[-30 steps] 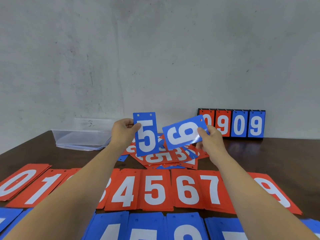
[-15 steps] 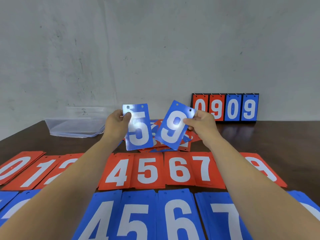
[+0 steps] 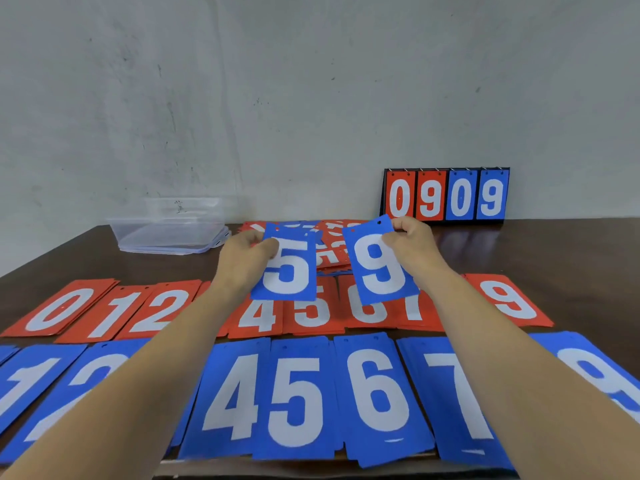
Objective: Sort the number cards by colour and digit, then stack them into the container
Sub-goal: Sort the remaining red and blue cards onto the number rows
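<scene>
My left hand (image 3: 244, 259) pinches a blue 5 card (image 3: 289, 268) by its upper left edge. My right hand (image 3: 412, 245) pinches a blue 9 card (image 3: 379, 265) at its top right corner. Both cards hang upright above the red row. A row of red card piles (image 3: 86, 313) runs from 0 to 9 across the table. Closer to me lies a row of blue card piles (image 3: 301, 400). An unsorted heap of mixed cards (image 3: 332, 233) sits behind my hands. The clear plastic container (image 3: 166, 226) stands at the back left.
A flip scoreboard (image 3: 446, 195) showing 0909 leans against the wall at the back right. The dark wooden table (image 3: 571, 258) shows bare surface on the right, beyond the red 9. My forearms cover the 3 and 8 piles.
Both held cards came down and toward me, over the red row. The 9 card turned from tilted to nearly upright. My view dropped, showing more of the blue row.
</scene>
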Motion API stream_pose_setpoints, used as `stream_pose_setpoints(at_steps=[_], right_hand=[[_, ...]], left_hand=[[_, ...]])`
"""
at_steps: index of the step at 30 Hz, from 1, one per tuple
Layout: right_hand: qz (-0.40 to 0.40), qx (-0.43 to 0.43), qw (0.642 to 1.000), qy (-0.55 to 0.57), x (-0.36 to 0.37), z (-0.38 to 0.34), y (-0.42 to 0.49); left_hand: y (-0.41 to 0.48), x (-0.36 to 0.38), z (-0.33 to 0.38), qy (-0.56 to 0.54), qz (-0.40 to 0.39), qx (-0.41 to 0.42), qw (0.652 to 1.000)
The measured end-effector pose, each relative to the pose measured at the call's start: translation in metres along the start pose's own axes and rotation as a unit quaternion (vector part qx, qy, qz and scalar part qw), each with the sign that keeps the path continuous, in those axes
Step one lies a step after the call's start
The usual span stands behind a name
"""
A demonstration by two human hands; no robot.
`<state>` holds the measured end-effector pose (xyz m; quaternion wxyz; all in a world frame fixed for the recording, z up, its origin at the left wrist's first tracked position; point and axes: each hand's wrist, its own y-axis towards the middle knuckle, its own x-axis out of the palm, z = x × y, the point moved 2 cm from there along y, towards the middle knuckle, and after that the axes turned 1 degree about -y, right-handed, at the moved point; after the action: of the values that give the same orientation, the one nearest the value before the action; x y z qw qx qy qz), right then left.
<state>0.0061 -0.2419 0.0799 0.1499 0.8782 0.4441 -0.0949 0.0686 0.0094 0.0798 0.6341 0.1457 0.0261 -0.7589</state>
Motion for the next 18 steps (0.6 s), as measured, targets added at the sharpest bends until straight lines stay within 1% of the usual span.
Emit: stream_pose_setpoints(at_steps=[4, 7, 11, 13, 15, 18], right_hand=[[-0.005, 0.032, 0.999, -0.011, -0.015, 0.007, -0.028], [-0.003, 0.032, 0.999, -0.015, -0.030, 0.014, -0.052], [0.014, 0.031, 0.999, 0.000, -0.051, 0.017, -0.078], [0.026, 0.031, 0.999, 0.010, -0.060, 0.019, -0.089], [0.032, 0.037, 0.999, 0.020, -0.067, 0.021, -0.099], [0.039, 0.043, 0.998, 0.027, -0.078, 0.024, -0.109]], left_hand=[[-0.035, -0.007, -0.010, 0.020, -0.046, -0.009, 0.999], [-0.056, -0.014, -0.017, 0.050, -0.096, -0.040, 0.993], [-0.079, -0.021, -0.023, 0.119, -0.141, -0.075, 0.980], [-0.089, -0.021, -0.028, 0.137, -0.156, -0.093, 0.974], [-0.096, -0.018, -0.034, 0.148, -0.161, -0.099, 0.971], [-0.105, -0.008, -0.040, 0.178, -0.138, -0.092, 0.970]])
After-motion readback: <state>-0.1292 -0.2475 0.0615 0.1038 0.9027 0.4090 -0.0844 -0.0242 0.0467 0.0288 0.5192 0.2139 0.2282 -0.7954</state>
